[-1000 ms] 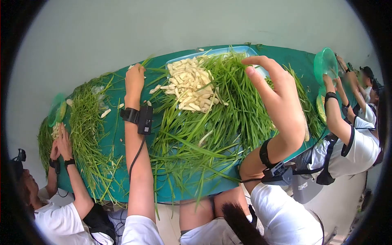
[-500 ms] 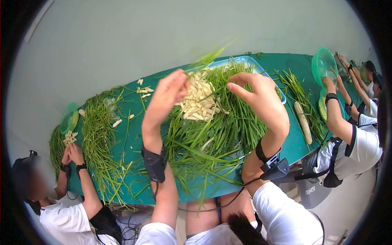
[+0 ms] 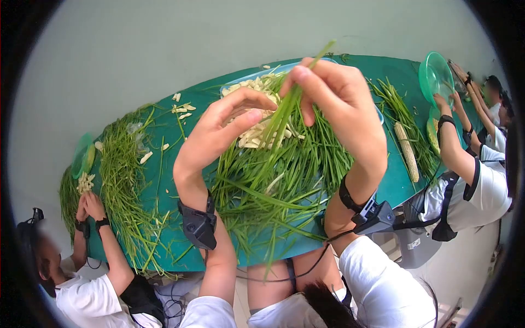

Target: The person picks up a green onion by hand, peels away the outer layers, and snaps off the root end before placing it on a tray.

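Note:
My right hand (image 3: 339, 98) pinches a small bunch of long green leaves (image 3: 285, 112), which slants down to the left over the tray. My left hand (image 3: 224, 123) is beside the bunch, thumb and fingers apart, with nothing held. Beneath both hands lie a heap of green leaves (image 3: 311, 158) and a pile of pale cut pieces (image 3: 251, 134). The blue tray (image 3: 380, 116) under them is largely hidden.
A pale corn cob (image 3: 406, 152) lies on the green table (image 3: 183, 224) at right, beside more stalks (image 3: 404, 112). Another leaf heap (image 3: 123, 169) is at left. People work at both sides, one at right holding a green basket (image 3: 436, 76).
The green leaves, earlier at my left hand, are now in my right hand. My left hand has opened, and my right hand has risen and closed on the bunch.

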Demonstrator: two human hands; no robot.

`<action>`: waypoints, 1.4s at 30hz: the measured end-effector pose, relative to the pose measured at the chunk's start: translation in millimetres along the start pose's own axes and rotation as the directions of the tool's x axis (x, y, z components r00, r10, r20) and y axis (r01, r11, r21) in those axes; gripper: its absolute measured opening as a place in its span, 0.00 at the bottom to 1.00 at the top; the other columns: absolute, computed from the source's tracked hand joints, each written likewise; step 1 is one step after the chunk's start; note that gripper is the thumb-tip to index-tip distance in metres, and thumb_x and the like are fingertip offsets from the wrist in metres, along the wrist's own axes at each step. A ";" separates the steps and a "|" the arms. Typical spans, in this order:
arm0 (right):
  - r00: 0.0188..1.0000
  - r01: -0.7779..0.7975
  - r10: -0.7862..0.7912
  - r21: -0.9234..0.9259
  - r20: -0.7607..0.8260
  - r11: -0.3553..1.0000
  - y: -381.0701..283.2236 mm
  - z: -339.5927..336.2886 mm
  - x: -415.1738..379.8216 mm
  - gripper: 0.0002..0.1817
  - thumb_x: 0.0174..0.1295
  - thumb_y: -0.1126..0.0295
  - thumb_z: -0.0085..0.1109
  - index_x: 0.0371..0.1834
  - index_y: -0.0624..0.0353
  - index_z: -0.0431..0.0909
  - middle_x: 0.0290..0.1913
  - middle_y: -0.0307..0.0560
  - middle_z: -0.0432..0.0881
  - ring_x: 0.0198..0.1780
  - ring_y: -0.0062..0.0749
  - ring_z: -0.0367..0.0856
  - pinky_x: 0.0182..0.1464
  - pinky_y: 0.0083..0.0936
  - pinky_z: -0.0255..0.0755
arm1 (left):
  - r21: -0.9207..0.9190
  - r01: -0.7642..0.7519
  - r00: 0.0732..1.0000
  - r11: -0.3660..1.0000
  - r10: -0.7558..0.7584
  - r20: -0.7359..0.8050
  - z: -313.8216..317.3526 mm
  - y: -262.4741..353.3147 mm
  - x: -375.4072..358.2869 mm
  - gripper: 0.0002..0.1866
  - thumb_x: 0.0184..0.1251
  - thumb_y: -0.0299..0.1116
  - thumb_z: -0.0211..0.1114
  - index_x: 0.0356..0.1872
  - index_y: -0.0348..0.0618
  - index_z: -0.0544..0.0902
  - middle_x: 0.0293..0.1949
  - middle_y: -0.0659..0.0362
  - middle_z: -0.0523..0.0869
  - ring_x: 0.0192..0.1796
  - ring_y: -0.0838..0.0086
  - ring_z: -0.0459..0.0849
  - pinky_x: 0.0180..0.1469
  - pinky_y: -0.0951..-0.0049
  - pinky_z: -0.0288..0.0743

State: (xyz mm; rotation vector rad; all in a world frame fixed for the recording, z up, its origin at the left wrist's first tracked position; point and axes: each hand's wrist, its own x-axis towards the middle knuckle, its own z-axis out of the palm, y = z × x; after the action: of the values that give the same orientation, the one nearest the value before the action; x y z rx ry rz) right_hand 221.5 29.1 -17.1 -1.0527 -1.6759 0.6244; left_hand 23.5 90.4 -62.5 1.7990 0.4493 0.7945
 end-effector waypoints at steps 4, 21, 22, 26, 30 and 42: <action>0.999 -0.011 0.015 -0.084 0.046 0.996 1.9 13.4 3.7 0.17 0.64 0.62 0.51 0.24 0.65 0.77 0.16 0.49 0.76 0.19 0.31 0.76 0.25 0.27 0.67 | -0.058 -0.090 0.995 0.994 0.092 0.033 13.2 -2.3 8.4 0.14 0.72 0.37 0.52 0.46 0.36 0.77 0.42 0.59 0.80 0.49 0.76 0.76 0.56 0.74 0.67; 0.996 -0.017 0.008 0.101 0.090 0.995 -7.8 19.0 7.1 0.09 0.68 0.72 0.45 0.37 0.67 0.73 0.18 0.42 0.75 0.24 0.20 0.77 0.31 0.18 0.70 | -0.204 -0.022 0.989 0.979 0.051 0.141 6.1 -0.4 14.5 0.18 0.75 0.42 0.45 0.35 0.40 0.76 0.24 0.66 0.72 0.27 0.85 0.69 0.30 0.83 0.62; 0.998 -0.015 0.004 0.150 0.068 0.989 -9.6 19.9 7.0 0.09 0.69 0.72 0.45 0.42 0.67 0.72 0.20 0.41 0.74 0.26 0.19 0.75 0.33 0.16 0.68 | -0.165 0.013 0.991 0.986 0.009 0.136 3.3 1.0 14.2 0.18 0.76 0.43 0.44 0.33 0.41 0.75 0.22 0.68 0.69 0.25 0.86 0.65 0.27 0.84 0.58; 0.998 0.034 -0.035 -0.024 -0.044 0.999 -1.3 10.6 8.4 0.11 0.67 0.73 0.47 0.50 0.66 0.70 0.25 0.41 0.77 0.31 0.19 0.76 0.38 0.17 0.69 | -0.195 -0.023 0.997 0.981 0.036 0.062 -0.5 3.2 8.5 0.17 0.76 0.42 0.43 0.27 0.44 0.69 0.21 0.69 0.66 0.22 0.88 0.58 0.23 0.85 0.50; 0.999 0.034 -0.033 -0.050 0.022 0.998 -4.2 15.8 10.3 0.10 0.65 0.74 0.51 0.47 0.66 0.72 0.27 0.40 0.78 0.32 0.18 0.76 0.39 0.16 0.69 | -0.191 -0.013 0.993 0.982 0.034 0.110 -3.7 3.6 5.9 0.18 0.76 0.43 0.44 0.26 0.44 0.69 0.21 0.69 0.66 0.22 0.87 0.60 0.23 0.85 0.52; 0.994 0.090 -0.083 0.110 -0.065 0.990 -9.0 27.5 8.5 0.06 0.59 0.75 0.56 0.28 0.66 0.71 0.20 0.38 0.75 0.26 0.16 0.74 0.29 0.16 0.66 | -0.190 0.016 0.983 0.982 0.019 0.183 -10.4 16.1 -1.7 0.15 0.74 0.40 0.48 0.34 0.39 0.74 0.19 0.69 0.67 0.23 0.88 0.64 0.23 0.85 0.56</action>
State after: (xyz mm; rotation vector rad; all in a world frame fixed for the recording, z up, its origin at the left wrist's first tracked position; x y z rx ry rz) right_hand 191.8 34.4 -15.3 -0.9051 -1.6065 0.6178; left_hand 13.8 90.5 -45.9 1.6747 0.2414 0.6419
